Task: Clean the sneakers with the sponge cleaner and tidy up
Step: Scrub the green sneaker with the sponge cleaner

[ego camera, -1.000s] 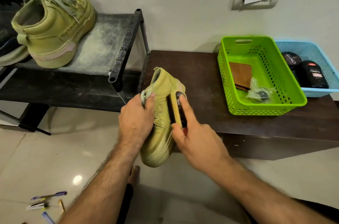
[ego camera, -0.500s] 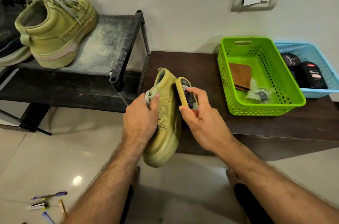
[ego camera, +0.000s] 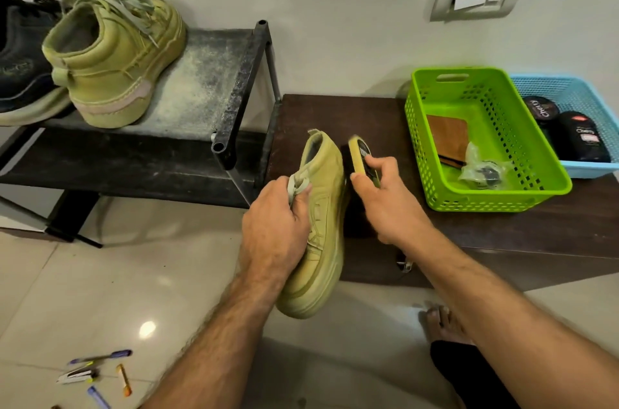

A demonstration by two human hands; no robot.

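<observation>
On my feed, the left hand [ego camera: 274, 227] grips an olive-green sneaker [ego camera: 318, 234] by its laced upper, toe tipped down over the tiled floor; that hand covers much of the tongue and laces. The right hand [ego camera: 385, 204] pinches a yellow sponge cleaner [ego camera: 360, 157] against the sneaker's heel side, and motion blur leaves its label unreadable to me. The sponge face itself is turned away from view. The second olive sneaker [ego camera: 114, 60] stands on a dusty black rack [ego camera: 207, 80] beside a dark shoe [ego camera: 23, 66] cut off by the frame edge. On the brown bench [ego camera: 351, 113], a green basket [ego camera: 435, 194] holds a brown wallet and a plastic bag; the blue basket [ego camera: 576, 170] behind it is partly cropped. Pens [ego camera: 97, 371] lie scattered on the floor
</observation>
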